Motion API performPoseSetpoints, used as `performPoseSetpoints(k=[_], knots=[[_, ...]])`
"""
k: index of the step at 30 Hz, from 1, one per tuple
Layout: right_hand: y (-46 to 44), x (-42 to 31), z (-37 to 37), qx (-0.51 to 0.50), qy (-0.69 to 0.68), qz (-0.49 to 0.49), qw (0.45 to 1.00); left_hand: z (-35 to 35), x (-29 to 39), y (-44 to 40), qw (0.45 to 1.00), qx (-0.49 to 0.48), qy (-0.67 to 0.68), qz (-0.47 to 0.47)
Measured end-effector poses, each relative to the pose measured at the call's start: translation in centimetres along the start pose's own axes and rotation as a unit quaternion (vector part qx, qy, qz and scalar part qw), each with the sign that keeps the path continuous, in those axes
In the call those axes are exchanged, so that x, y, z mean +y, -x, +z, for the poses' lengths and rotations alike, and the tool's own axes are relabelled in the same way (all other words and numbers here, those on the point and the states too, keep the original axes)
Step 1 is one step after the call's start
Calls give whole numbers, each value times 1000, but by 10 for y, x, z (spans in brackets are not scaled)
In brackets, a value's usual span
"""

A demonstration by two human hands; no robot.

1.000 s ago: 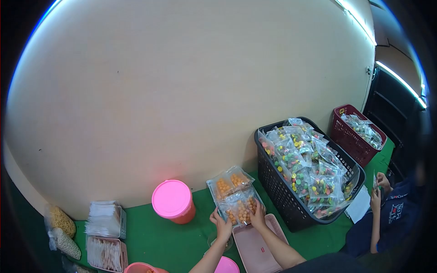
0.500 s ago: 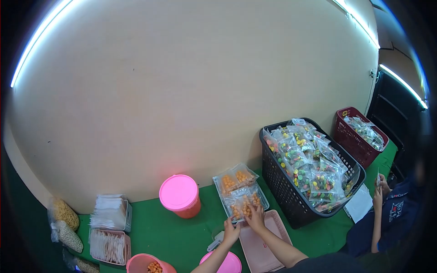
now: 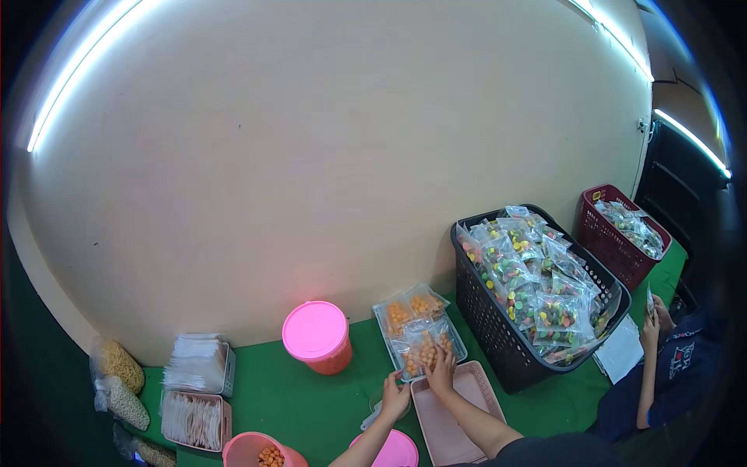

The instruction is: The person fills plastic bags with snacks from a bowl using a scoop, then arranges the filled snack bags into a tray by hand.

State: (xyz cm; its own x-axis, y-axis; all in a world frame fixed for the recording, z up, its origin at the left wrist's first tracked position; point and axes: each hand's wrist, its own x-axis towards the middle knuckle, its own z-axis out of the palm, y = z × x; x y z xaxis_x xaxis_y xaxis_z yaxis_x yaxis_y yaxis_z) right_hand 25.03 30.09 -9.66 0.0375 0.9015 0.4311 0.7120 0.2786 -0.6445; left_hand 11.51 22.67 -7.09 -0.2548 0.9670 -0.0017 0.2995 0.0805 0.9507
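Note:
Clear bags of orange balls [image 3: 398, 314] lie in a light tray [image 3: 459, 342] on the green cloth. My right hand [image 3: 440, 370] rests on the front bags, its fingers apart. At the tray's near left corner is my left hand [image 3: 395, 392], with its fingers bent around the edge of a bag; what it grips, if anything, is too small to tell. Just below the bags sits an empty pink tray [image 3: 451, 412]. A clear round item [image 3: 373, 414] is partly hidden behind my left forearm.
A black basket [image 3: 498, 342] of candy bags stands right, a maroon basket [image 3: 622, 261] behind. Left are a pink-lidded tub [image 3: 315, 335], an open pink tub [image 3: 241, 450], a pink lid [image 3: 397, 450] and trays of packets [image 3: 222, 420]. A person [image 3: 661, 373] works far right.
The view has shifted, so the table items appear further right. My left hand has slid down to the tray's corner, and my right hand has moved from the bags' right edge onto them.

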Motion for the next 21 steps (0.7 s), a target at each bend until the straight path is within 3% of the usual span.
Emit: performPoseSetpoints(k=[5,13,19,21], knots=[[4,-3,-7,1,-35,14,999,2,0,1,991,-55,105,-58],[14,-24,-23,-2,-8,6,1000,9,-2,5,977,-110,180,0],[39,-23,-28,-27,42,-15,999,-23,14,21,983,-95,141,-71],[49,-25,-32,-29,29,26,999,-38,17,34,974,-88,174,-114]])
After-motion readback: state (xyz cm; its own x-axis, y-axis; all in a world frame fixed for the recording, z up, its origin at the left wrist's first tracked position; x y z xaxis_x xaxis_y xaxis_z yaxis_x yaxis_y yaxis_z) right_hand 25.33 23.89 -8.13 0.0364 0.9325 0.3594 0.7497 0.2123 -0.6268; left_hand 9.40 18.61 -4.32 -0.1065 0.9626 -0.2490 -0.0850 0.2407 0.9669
